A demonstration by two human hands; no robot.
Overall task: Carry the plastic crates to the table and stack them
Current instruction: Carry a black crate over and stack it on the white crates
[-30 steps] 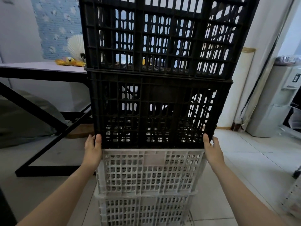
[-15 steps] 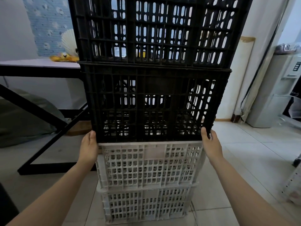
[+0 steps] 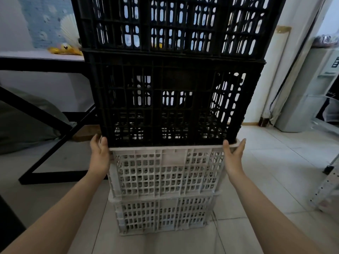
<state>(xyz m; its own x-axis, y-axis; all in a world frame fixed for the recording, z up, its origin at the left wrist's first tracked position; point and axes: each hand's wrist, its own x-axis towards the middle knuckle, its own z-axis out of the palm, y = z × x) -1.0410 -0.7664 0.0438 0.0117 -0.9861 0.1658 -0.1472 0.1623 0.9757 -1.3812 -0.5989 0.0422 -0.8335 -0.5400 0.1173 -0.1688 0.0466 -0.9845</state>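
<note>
Several plastic crates stand stacked on the floor in front of me. Two white ones, the upper white crate (image 3: 166, 171) and the bottom white crate (image 3: 163, 215), carry the lower black crate (image 3: 170, 103) and the top black crate (image 3: 174, 24). My left hand (image 3: 100, 156) clasps the lower black crate's bottom left corner, thumb on the front. My right hand (image 3: 233, 156) clasps the bottom right corner at the same seam, with the white rim showing between thumb and fingers. The black crate still rests on the white one.
The table (image 3: 42, 55) with black crossed legs (image 3: 60, 129) stands at the left, a yellow toy (image 3: 64, 50) on it. A grey cushion (image 3: 22, 121) lies under it. A white appliance (image 3: 300, 99) and a cable are at the right. Tiled floor surrounds the stack.
Both hands have closed a little tighter round the bottom corners of the lower black crate. The stack has not visibly lifted; my view has moved slightly closer.
</note>
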